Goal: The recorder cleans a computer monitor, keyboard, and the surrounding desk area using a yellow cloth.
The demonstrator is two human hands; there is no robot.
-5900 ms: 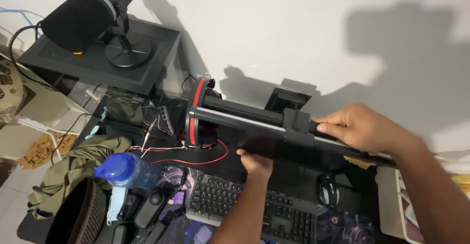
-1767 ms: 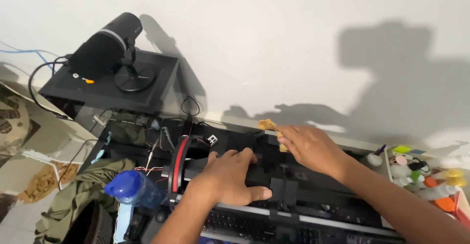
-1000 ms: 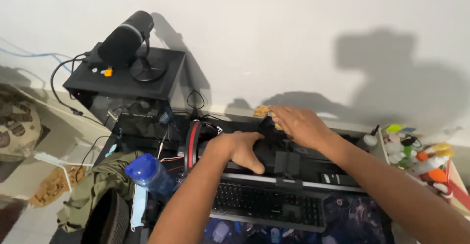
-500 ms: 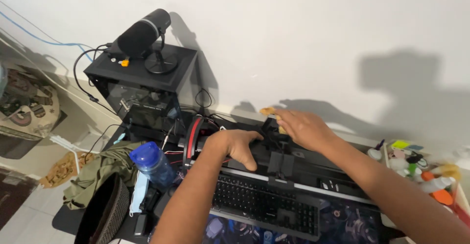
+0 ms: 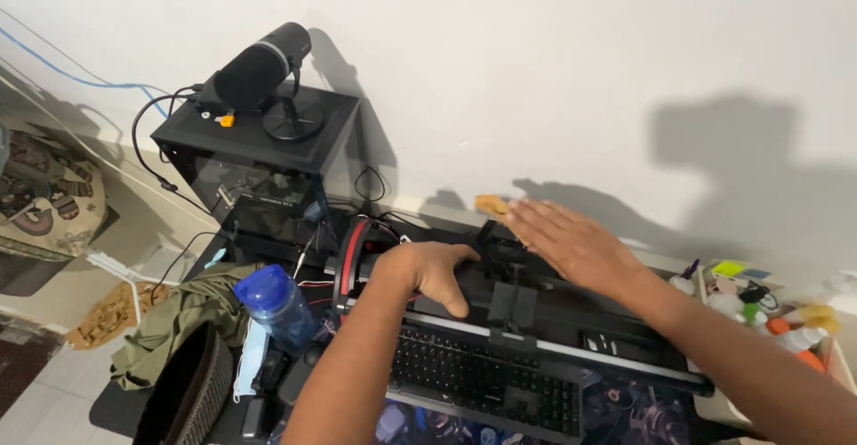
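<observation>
The left hand (image 5: 427,271) rests on top of a long black flat thing (image 5: 536,320) that lies face down across the table (image 5: 116,409). Its fingers curl over the near edge, as if to keep the thing from sliding. The right hand (image 5: 571,244) is open wide and flat, holding nothing. It hangs just over the far edge of the long black thing, near a small black bracket (image 5: 500,240) that sticks up from its back. A small tan bit (image 5: 491,204) shows just past the fingertips; I cannot tell what it is.

Red headphones (image 5: 350,253) sit at the left end of the long thing. A black keyboard (image 5: 482,382) lies just in front of it.

Further left, a blue bottle (image 5: 272,302) stands by a green cloth (image 5: 183,320) and a dark basket (image 5: 192,396). A black box (image 5: 254,164) stands by the wall with a big black microphone (image 5: 254,70) on top.

At the far right, small bottles with yellow, green and orange tops (image 5: 768,307) stand crowded together. Their labels are too small to make out.
</observation>
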